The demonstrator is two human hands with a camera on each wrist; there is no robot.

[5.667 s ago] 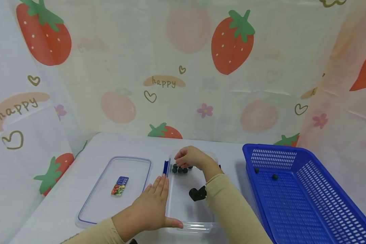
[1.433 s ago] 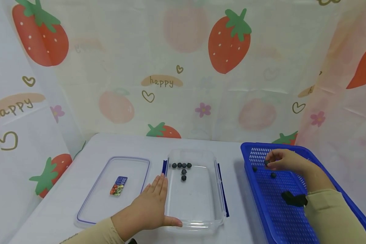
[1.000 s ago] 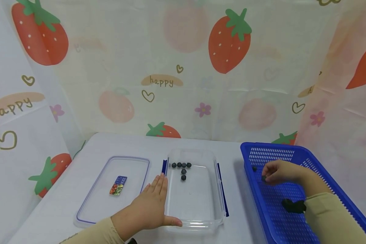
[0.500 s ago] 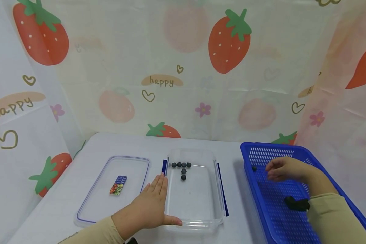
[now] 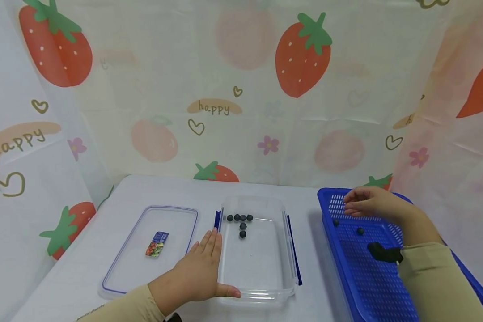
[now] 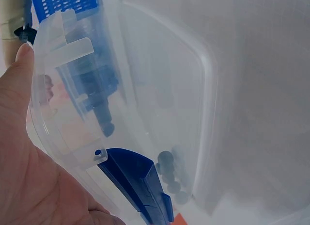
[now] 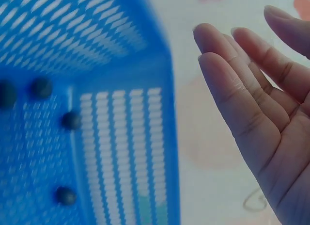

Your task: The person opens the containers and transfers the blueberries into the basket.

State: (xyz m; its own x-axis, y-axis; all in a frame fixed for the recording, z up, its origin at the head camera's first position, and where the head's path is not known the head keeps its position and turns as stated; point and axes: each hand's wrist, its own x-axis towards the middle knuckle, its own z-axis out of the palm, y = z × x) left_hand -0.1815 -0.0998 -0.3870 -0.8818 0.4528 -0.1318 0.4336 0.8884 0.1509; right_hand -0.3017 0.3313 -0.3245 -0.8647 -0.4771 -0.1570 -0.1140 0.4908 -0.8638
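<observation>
My left hand [image 5: 193, 273] lies with straight fingers along the left side of a clear plastic food container [image 5: 265, 296]; its thumb reaches the near rim. Inside, small dark blueberry-like balls [image 5: 243, 226] form a T: a row at the far end and two below its middle. My right hand [image 5: 372, 203] hovers over the far end of a blue plastic basket [image 5: 342, 273], and the right wrist view shows its fingers [image 7: 242, 104] relaxed with nothing between them. Several more dark balls [image 7: 65, 196] lie in the basket in that view.
A clear lid [image 5: 124, 268] with a blue seal and a coloured label [image 5: 157, 244] lies left of the container. Blue side clips [image 5: 294, 250] stick out from the container. Behind the white table [image 5: 165, 190] hangs a strawberry-print cloth [image 5: 241, 147].
Earlier my right hand was over the bunched balls in the container; these now form a T. A second ago it held a ball low in the basket; now it is higher, holding none.
</observation>
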